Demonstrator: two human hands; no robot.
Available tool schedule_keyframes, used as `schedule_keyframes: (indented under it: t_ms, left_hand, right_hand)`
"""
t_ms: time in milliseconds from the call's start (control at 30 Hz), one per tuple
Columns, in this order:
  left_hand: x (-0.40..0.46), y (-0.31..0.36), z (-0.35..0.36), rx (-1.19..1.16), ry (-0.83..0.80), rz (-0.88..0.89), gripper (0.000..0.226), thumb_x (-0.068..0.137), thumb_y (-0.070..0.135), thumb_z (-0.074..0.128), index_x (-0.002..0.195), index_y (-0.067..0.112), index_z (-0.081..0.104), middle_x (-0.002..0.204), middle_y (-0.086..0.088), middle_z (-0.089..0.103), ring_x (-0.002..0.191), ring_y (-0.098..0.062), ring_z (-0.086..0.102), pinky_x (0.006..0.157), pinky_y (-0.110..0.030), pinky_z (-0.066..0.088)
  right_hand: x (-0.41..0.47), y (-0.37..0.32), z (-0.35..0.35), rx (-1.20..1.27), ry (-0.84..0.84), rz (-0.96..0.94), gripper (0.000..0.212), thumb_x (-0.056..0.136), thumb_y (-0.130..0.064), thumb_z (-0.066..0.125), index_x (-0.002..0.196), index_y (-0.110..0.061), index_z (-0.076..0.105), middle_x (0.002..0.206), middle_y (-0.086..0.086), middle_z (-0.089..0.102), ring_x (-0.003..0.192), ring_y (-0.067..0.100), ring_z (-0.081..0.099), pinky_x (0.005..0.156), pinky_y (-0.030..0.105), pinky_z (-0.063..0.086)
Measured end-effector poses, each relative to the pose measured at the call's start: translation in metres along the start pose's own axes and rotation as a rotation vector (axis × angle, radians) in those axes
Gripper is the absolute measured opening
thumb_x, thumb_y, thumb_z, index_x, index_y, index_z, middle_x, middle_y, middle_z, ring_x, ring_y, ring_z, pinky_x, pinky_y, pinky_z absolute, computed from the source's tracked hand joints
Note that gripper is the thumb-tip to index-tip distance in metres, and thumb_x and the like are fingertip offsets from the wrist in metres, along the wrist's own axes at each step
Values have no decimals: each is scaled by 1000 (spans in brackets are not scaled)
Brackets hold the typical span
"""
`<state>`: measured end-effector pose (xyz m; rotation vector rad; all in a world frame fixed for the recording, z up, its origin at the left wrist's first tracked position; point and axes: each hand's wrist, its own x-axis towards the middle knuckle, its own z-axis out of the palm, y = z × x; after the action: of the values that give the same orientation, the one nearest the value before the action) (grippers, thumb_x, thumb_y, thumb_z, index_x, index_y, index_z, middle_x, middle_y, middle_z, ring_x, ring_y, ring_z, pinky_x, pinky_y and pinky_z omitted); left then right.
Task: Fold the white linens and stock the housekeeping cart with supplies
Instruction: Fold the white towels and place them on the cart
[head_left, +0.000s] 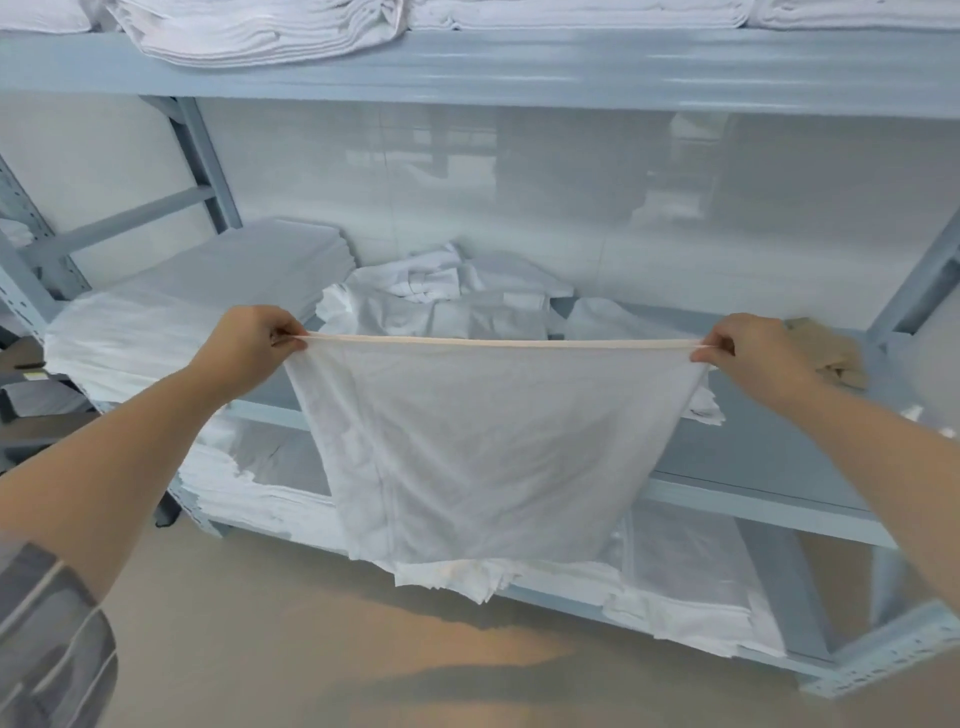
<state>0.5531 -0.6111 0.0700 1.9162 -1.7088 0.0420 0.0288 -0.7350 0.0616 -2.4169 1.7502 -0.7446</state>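
Head view: left hand (254, 345) and right hand (753, 353) each pinch a top corner of a white cloth (488, 447), fingers curled and pressed together on the hem; the top edge is stretched taut between them, the rest hanging in front of a grey-blue rack (519, 67); behind it, a crumpled pile (441, 296) lies on the middle shelf beside a folded stack (208, 301); more stacks (249, 31) sit on the top shelf; a tan rag (831, 353) lies just behind the right hand.
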Motion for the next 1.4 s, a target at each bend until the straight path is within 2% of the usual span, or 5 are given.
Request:
schedule_keyframes:
  t_ms: [267, 400, 567, 833, 1400]
  left_hand:
    - [27, 17, 32, -406, 25, -63, 20, 84, 4, 68, 96, 20, 65, 87, -1, 65, 74, -8, 59, 66, -6, 43]
    - [43, 23, 84, -267, -153, -90, 17, 85, -1, 65, 95, 11, 71, 86, -7, 65, 79, -19, 56, 65, -10, 39]
    - [64, 21, 111, -681, -165, -324, 16, 91, 4, 59, 90, 14, 71, 75, 4, 67, 71, 0, 59, 62, -5, 46]
    - [137, 100, 193, -1069, -32, -859, 15, 84, -5, 64, 78, 8, 63, 82, -9, 63, 75, -21, 61, 63, -30, 54]
    - [111, 253, 203, -897, -222, -287, 14, 84, 4, 64, 85, 11, 76, 81, -1, 73, 78, -16, 70, 74, -30, 58]
  right_hand:
    - [-6, 33, -18, 268, 151, 171, 23, 77, -2, 75, 91, 5, 57, 78, 13, 53, 58, 6, 47, 56, 13, 34]
    - [8, 52, -3, 189, -12, 132, 13, 79, 4, 71, 90, 8, 69, 97, 29, 65, 88, 32, 60, 56, -2, 29]
    - [38, 90, 11, 692, 14, 353, 8, 89, 1, 59, 90, -1, 66, 90, 0, 61, 62, -9, 55, 60, 4, 44]
    - [107, 127, 82, 764, 114, 867, 19, 87, -22, 68, 92, -10, 55, 95, 14, 58, 87, 27, 58, 78, 44, 53]
    - [91, -67, 95, 1057, 60, 553, 33, 79, -19, 72, 65, 3, 52, 64, 9, 42, 60, 17, 39, 59, 29, 32]
